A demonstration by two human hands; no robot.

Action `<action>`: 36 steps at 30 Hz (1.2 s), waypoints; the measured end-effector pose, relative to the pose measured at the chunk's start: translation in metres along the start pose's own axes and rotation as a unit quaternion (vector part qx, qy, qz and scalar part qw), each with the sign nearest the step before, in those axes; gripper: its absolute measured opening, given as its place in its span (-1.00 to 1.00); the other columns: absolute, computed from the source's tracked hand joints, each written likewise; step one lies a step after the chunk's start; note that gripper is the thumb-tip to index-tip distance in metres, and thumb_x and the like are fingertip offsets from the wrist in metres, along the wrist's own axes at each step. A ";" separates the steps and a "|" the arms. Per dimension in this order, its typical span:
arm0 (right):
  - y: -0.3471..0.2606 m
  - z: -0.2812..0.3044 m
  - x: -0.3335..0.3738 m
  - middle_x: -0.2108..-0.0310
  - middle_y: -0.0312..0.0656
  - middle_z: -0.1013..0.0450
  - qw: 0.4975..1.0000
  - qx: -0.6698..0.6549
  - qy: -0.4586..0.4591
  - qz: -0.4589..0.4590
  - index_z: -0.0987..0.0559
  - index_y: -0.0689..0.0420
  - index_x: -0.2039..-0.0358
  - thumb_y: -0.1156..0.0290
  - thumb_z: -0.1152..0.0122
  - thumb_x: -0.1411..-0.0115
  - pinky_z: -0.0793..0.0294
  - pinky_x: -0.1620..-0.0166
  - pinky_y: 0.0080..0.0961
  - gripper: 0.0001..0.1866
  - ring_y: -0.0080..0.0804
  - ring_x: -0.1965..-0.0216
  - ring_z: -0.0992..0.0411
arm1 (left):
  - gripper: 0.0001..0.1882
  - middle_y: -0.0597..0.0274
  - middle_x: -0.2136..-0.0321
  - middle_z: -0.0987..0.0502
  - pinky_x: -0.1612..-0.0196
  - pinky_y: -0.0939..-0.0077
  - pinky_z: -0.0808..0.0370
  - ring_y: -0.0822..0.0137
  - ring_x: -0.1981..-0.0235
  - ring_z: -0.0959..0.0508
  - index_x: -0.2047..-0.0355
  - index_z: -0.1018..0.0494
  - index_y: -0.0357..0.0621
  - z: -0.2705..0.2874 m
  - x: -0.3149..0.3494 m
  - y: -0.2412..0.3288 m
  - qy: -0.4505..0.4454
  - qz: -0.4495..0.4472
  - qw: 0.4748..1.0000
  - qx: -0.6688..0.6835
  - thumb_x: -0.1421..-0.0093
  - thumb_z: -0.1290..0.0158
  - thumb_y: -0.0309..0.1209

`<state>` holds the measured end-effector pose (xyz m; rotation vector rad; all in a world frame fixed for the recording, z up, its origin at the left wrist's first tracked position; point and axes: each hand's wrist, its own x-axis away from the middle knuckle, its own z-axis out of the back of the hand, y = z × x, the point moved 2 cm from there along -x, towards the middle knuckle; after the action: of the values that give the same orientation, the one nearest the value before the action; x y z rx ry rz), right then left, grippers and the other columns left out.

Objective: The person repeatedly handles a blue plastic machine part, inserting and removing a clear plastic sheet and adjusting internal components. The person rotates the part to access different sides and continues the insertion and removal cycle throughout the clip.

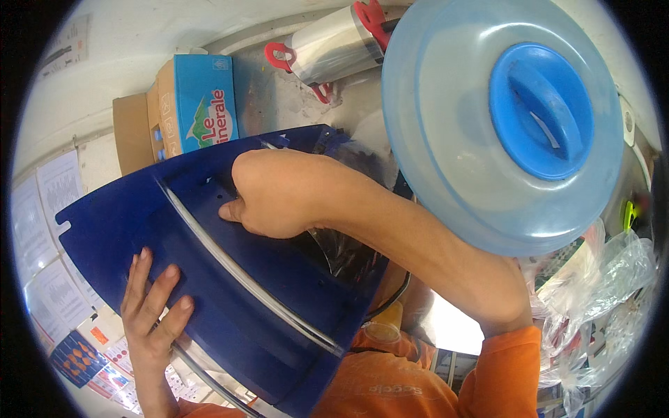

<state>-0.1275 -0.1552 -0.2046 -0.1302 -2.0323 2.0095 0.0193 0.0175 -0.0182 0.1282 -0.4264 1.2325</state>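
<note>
Bracing the blue panel [230, 292]: left hand [150, 313] spread flat; right hand [279, 195] fingertips hidden, grip unclear

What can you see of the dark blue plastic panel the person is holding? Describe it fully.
The dark blue plastic panel is a large, glossy moulded shell with curved edges, a notch on its left edge and a pale curved strip running diagonally across it. It is held tilted in front of the person, above the orange clothing. The left hand lies flat on its lower left part, fingers spread. The right hand presses on its upper middle. Behind its top edge stands a blue carton.
</note>
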 end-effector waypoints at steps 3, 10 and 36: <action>-0.003 0.002 -0.002 0.32 0.32 -0.52 1.000 0.028 0.002 0.010 -0.62 0.44 0.30 0.20 -0.21 -0.24 -0.51 0.07 -0.12 -0.57 0.17 0.20 -0.55 | -0.49 0.34 -0.24 -0.42 -0.30 -0.14 -0.32 -0.04 -0.31 -0.33 -0.10 -0.46 0.41 0.005 -0.006 0.002 -0.029 0.013 0.999 0.020 -0.13 -0.14 -0.38; -0.011 0.009 -0.002 0.38 0.28 -0.54 0.987 0.110 0.098 0.060 -0.63 0.40 0.46 0.36 -0.16 -0.14 -0.56 0.14 -0.10 -0.71 0.17 0.26 -0.57 | -0.55 0.20 -0.14 -0.50 -0.26 -0.13 -0.37 -0.10 -0.23 -0.41 -0.02 -0.51 0.20 0.018 -0.027 0.015 -0.036 -0.005 0.999 0.002 -0.08 -0.17 -0.43; -0.122 -0.356 0.040 -0.09 0.17 -0.33 0.784 0.248 0.547 0.158 -0.39 0.39 -0.07 0.45 -0.17 -0.12 -0.37 -0.15 -0.05 -0.50 0.12 -0.11 -0.35 | 0.03 0.01 -0.11 -0.51 -0.14 0.23 -0.48 -0.03 -0.09 -0.53 -0.28 -0.32 -0.01 0.005 -0.018 0.007 0.096 -0.187 0.974 0.083 0.32 -0.42 -0.48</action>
<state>-0.0578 0.1954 -0.0804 -1.2464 -0.7487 1.8184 0.0067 0.0019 -0.0214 0.2196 -0.1199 0.8966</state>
